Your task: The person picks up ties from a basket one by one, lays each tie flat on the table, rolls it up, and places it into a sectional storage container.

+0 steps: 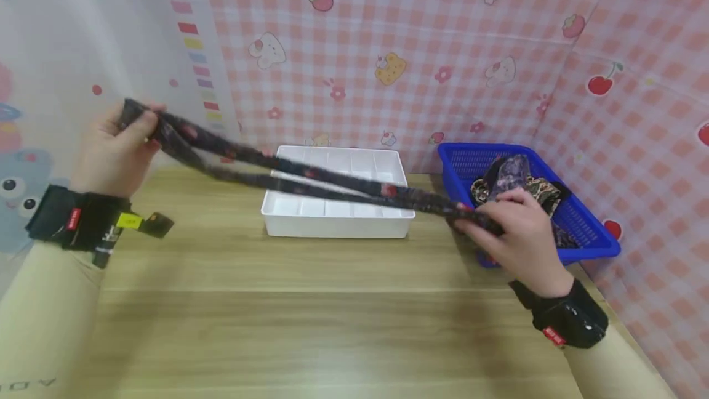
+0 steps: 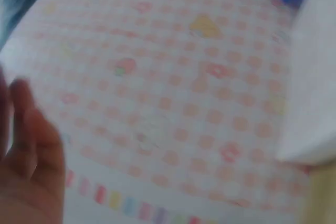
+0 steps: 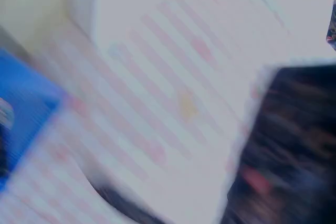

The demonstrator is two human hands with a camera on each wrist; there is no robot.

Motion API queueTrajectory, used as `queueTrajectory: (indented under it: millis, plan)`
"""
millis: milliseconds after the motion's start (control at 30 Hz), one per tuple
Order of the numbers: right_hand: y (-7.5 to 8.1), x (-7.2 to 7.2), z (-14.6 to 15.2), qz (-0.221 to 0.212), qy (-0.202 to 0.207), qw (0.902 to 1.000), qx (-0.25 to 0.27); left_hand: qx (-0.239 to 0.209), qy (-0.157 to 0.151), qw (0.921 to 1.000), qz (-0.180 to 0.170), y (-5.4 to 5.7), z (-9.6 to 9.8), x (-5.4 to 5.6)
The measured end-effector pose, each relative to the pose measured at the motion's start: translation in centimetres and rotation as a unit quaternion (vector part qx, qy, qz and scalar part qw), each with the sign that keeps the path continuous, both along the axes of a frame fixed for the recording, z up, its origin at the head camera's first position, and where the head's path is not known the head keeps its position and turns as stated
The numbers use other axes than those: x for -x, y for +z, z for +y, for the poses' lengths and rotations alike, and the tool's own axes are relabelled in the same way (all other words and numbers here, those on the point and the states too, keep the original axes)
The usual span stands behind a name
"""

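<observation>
A long, narrow strip of dark cloth with red flower spots [image 1: 310,172] is stretched through the air, in two strands that run between both hands. The left hand [image 1: 119,146], raised at the left, pinches one end between thumb and fingers. Lower down at the right, the right hand [image 1: 517,233] grips the other end in curled fingers, in front of the blue basket. In the right wrist view the dark cloth [image 3: 289,150] looks large and blurred. The left wrist view shows part of the left hand [image 2: 34,150]; its grip on the cloth is not visible there.
Behind the strip, a white divided box [image 1: 335,227] stands on the wooden table [image 1: 310,313]. A blue basket [image 1: 587,226] at the right holds several crumpled patterned cloths [image 1: 512,174]. Pink checked sheeting [image 1: 354,48] covers the back and right sides.
</observation>
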State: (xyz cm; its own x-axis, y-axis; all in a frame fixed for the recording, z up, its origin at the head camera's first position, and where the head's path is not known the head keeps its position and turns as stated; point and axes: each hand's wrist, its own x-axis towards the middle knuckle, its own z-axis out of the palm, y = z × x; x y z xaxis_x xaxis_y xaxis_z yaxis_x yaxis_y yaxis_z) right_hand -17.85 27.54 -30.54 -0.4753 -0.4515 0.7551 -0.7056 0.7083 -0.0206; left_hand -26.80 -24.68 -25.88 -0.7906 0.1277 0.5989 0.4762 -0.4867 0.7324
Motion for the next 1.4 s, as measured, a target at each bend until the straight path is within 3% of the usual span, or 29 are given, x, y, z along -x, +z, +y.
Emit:
queueTrajectory:
  millis: [67, 100, 167, 233, 300, 333, 400, 500, 600, 700, 767, 833, 933, 1000, 1067, 1133, 1167, 1200, 1233, 1333, 1367, 1400]
  plan:
    - [-3.2, -0.8, 0.2, -0.027, 0.013, 0.9974, -0.065, 0.107, -0.064, 0.9921, 0.015, -3.1, -1.6, -0.3]
    - [-5.1, -1.1, 0.3, -0.057, 0.019, 0.9936, -0.096, 0.183, -0.074, 0.9801, 0.023, -4.8, -2.4, -0.4]
    - [-8.7, -1.9, 1.0, -0.140, 0.017, 0.9773, -0.158, 0.332, -0.061, 0.9408, 0.028, -8.4, -3.9, -0.6]
    - [-11.3, -2.5, 1.7, -0.206, -0.006, 0.9604, -0.188, 0.468, -0.024, 0.8825, 0.041, -11.7, -5.1, -1.0]
    - [-12.8, -2.6, 2.5, -0.246, -0.043, 0.9513, -0.180, 0.555, 0.009, 0.8303, 0.049, -14.6, -6.0, -1.7]
    - [-13.2, -2.6, 2.9, -0.264, -0.059, 0.9482, -0.166, 0.578, 0.019, 0.8146, 0.048, -15.7, -6.5, -2.0]
    - [-13.6, -2.3, 3.4, -0.294, -0.083, 0.9431, -0.132, 0.595, 0.033, 0.8012, 0.058, -17.5, -7.3, -2.6]
    - [-13.6, -1.3, 4.2, -0.335, -0.104, 0.9315, -0.097, 0.591, 0.054, 0.8035, 0.050, -18.7, -8.1, -3.1]
    - [-13.9, -0.6, 4.8, -0.367, -0.107, 0.9188, -0.099, 0.597, 0.067, 0.7989, 0.036, -18.9, -8.3, -3.4]
    - [-14.0, 0.2, 4.7, -0.364, -0.077, 0.9198, -0.126, 0.601, 0.063, 0.7965, 0.005, -18.7, -8.0, -3.5]
    - [-13.9, 1.0, 4.2, -0.365, -0.039, 0.9201, -0.138, 0.598, 0.052, 0.7997, -0.006, -18.6, -7.7, -3.5]
    - [-13.8, 2.0, 3.6, -0.375, -0.004, 0.9171, -0.136, 0.600, 0.042, 0.7988, 0.012, -18.6, -7.5, -3.5]
    - [-13.5, 3.3, 2.8, -0.412, 0.019, 0.9041, -0.112, 0.596, 0.040, 0.8006, 0.049, -18.6, -7.5, -3.4]
    - [-13.4, 4.0, 2.5, -0.422, 0.012, 0.9016, -0.095, 0.604, 0.058, 0.7927, 0.063, -18.4, -7.8, -3.4]
    - [-13.3, 4.3, 2.4, -0.427, -0.001, 0.9017, -0.069, 0.606, 0.082, 0.7898, 0.053, -18.1, -8.2, -3.6]
    - [-13.0, 4.1, 2.8, -0.449, -0.017, 0.8932, -0.021, 0.607, 0.107, 0.7859, 0.047, -17.8, -8.7, -3.7]
    - [-12.8, 3.8, 3.1, -0.468, -0.021, 0.8833, 0.018, 0.605, 0.121, 0.7857, 0.049, -17.6, -8.9, -3.7]
    - [-12.6, 3.5, 3.5, -0.497, -0.017, 0.8647, 0.074, 0.601, 0.134, 0.7863, 0.049, -17.5, -9.1, -3.6]
    - [-12.3, 3.1, 3.9, -0.531, -0.014, 0.8361, 0.137, 0.591, 0.147, 0.7916, 0.048, -17.3, -9.4, -3.6]
    - [-11.4, 1.9, 5.2, -0.614, -0.009, 0.7244, 0.314, 0.573, 0.183, 0.7976, 0.051, -17.0, -10.2, -3.4]
    - [-11.1, 1.7, 5.6, -0.629, -0.017, 0.6989, 0.341, 0.572, 0.197, 0.7952, 0.044, -16.8, -10.4, -3.4]
    - [-11.0, 1.5, 5.9, -0.639, -0.031, 0.6842, 0.351, 0.571, 0.207, 0.7938, 0.036, -16.8, -10.5, -3.3]
